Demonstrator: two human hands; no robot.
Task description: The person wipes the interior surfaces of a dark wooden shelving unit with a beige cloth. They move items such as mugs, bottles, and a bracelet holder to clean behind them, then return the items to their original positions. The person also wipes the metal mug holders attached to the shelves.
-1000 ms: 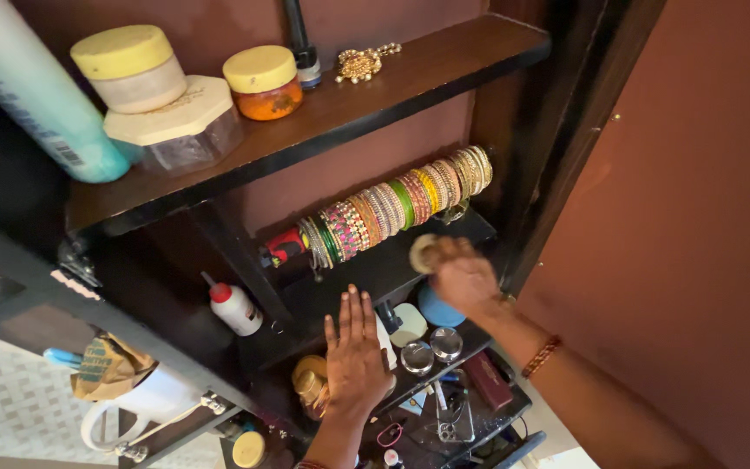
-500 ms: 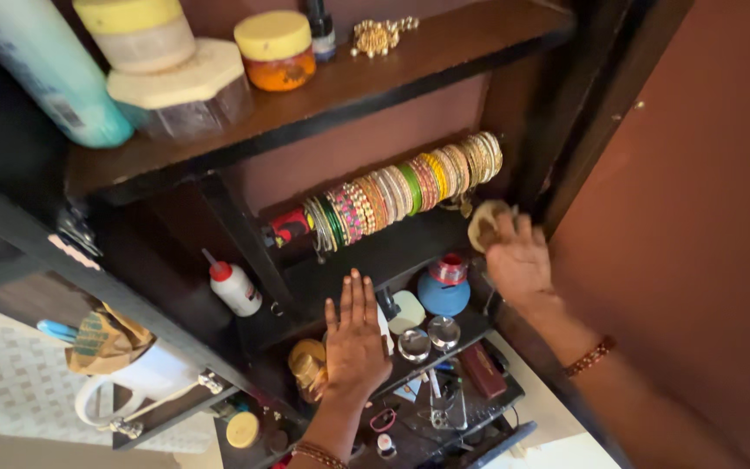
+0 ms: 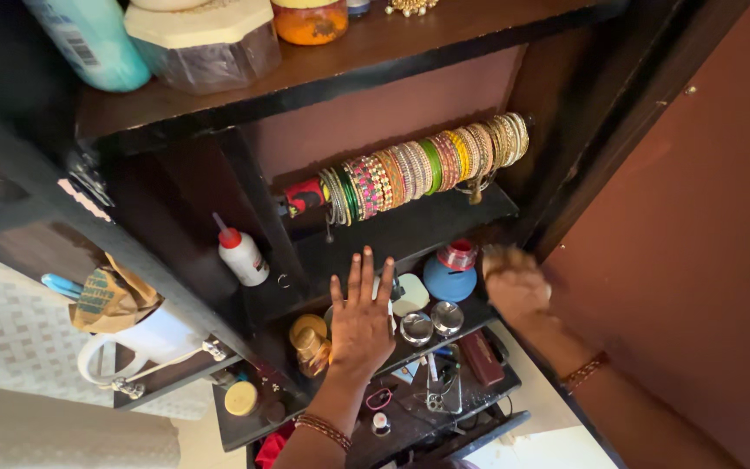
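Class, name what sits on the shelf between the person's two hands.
In the head view, between left hand and right hand: a pale oval container, a blue round pot and two small metal cups.

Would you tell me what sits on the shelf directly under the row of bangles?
Under the bangles, a blue round pot, a pale lid and two small metal bowls. The left hand covers more.
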